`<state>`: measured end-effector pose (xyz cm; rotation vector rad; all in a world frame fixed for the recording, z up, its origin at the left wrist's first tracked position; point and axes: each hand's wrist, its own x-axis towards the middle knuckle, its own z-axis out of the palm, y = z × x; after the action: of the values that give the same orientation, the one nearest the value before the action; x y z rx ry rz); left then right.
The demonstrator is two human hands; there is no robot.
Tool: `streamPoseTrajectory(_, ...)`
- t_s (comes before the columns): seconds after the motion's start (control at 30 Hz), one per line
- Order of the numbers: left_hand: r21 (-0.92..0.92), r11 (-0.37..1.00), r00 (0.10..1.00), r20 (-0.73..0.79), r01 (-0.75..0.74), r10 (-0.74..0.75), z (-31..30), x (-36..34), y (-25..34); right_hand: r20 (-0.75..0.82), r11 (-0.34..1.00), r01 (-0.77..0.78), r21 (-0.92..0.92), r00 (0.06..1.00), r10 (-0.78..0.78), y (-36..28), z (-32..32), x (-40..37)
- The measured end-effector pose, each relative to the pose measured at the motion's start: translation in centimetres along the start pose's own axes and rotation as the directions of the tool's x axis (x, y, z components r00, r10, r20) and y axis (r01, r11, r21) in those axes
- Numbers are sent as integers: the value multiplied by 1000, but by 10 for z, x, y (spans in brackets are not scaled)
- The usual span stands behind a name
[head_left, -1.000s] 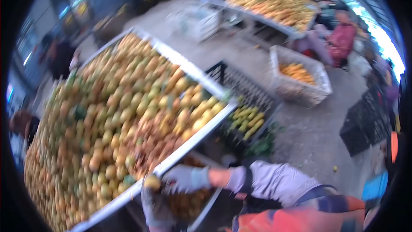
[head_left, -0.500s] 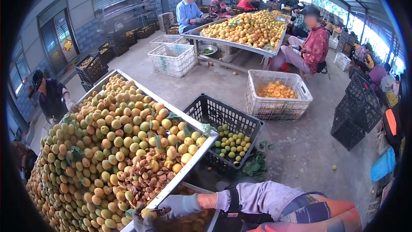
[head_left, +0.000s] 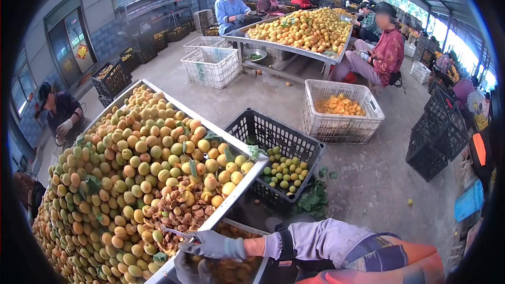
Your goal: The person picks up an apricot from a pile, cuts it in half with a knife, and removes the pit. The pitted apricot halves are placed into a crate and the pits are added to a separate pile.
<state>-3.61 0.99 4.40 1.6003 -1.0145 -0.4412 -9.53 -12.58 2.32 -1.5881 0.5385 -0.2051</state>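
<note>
Your left hand sat low beside a crate, its grip impossible to tell, while your right hand clenched a slim tool towards brown scraps, seemingly between cuts, the next calling for steadied fruit from the tabletop heap beyond.

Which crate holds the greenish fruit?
The black plastic crate between the near table and the white crate of orange fruit pieces. Its own fruit is mostly green to yellow-green, not orange.
</note>
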Motion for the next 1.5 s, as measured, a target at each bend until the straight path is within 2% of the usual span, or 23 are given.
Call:
streamPoseTrajectory(0.07, -72, 995, 997, -15, 73, -74, 1, -2, 1, -21, 993, 54, 109, 998, -52, 17, 11, 8)
streamPoseTrajectory(0.17, 94, 994, 997, -53, -59, 64, -1, 1, -12, -58, 966, 78, 246, 996, -66, 29, 18, 13)
streamPoseTrajectory(0.23, 643, 699, 916, 10, -313, 402, -1, 8, -11, -67, 959, 45, 281, 997, -27, 31, 22, 15)
streamPoseTrajectory(0.33, 691, 678, 942, 15, -251, 334, -1, 6, -3, -128, 906, -15, 422, 989, 77, 26, 27, 16)
streamPoseTrajectory(0.4, 729, 653, 962, 25, -203, 271, -2, 6, -8, -45, 813, -79, 577, 991, 128, 14, 25, 7)
streamPoseTrajectory(0.5, 637, 755, 979, -3, -155, 204, -3, 5, -15, -106, 854, -24, 519, 990, 92, 29, 36, 15)
streamPoseTrajectory(0.57, 510, 860, 999, -45, 6, 20, -2, 5, -13, -72, 857, -59, 512, 991, 111, 28, 35, 17)
streamPoseTrajectory(0.63, 428, 904, 998, -56, 13, 12, 3, 6, -6, -42, 860, -92, 502, 990, 131, 22, 32, 15)
streamPoseTrajectory(0.7, 343, 939, 998, -68, 20, 3, 5, 5, -11, 10, 751, -113, 651, 990, 140, 9, 29, 7)
streamPoseTrajectory(0.73, 125, 992, 995, -102, 23, -10, 9, 6, -24, 15, 749, -116, 653, 990, 141, 5, 27, 4)
streamPoseTrajectory(0.77, -100, 995, 991, -134, 17, -30, 11, 6, -35, 3, 787, -105, 609, 992, 129, 2, 25, 2)
streamPoseTrajectory(0.9, -162, 987, 984, -174, -9, -20, 14, 4, -40, -81, 847, -5, 532, 995, 57, 4, 33, 4)
streamPoseTrajectory(0.97, -292, 954, 969, -208, 69, -133, 21, 6, -20, -122, 851, -9, 525, 989, 86, 12, 44, 11)
streamPoseTrajectory(1.03, -317, 947, 958, -249, 55, -139, 22, 7, -27, -164, 856, -11, 517, 980, 112, 12, 53, 17)
streamPoseTrajectory(1.1, -339, 940, 946, -291, 40, -146, 18, 10, -41, -392, 901, 126, 415, 919, 52, 8, 61, 18)
streamPoseTrajectory(1.13, -10, 999, 948, -315, -41, 36, 11, 13, -46, -389, 900, 124, 417, 920, 53, 6, 62, 17)
streamPoseTrajectory(1.17, 320, 940, 937, -277, -120, 214, 7, 13, -50, -407, 934, 119, 337, 913, 30, 4, 62, 17)
streamPoseTrajectory(1.2, 321, 940, 937, -278, -118, 212, 9, 10, -55, -422, 961, 113, 254, 907, 5, 2, 62, 17)
streamPoseTrajectory(1.23, -19, 1000, 947, -322, -3, -3, 15, 13, -44, -420, 961, 112, 254, 908, 5, -3, 61, 14)
streamPoseTrajectory(1.27, -358, 928, 931, -291, 106, -219, 17, 14, -36, -426, 989, 124, 77, 901, -80, -9, 60, 9)
streamPoseTrajectory(1.3, -358, 928, 930, -294, 106, -219, 15, 13, -31, -416, 986, 134, -103, 894, -165, -11, 60, 6)
streamPoseTrajectory(1.47, -760, 576, 820, -102, 301, -564, -3, 6, -9, -368, 963, 248, -108, 890, -270, -15, 65, 5)
streamPoseTrajectory(1.5, -760, 578, 817, -110, 298, -566, 1, 10, -6, -356, 974, 221, 51, 915, -189, -16, 63, 3)
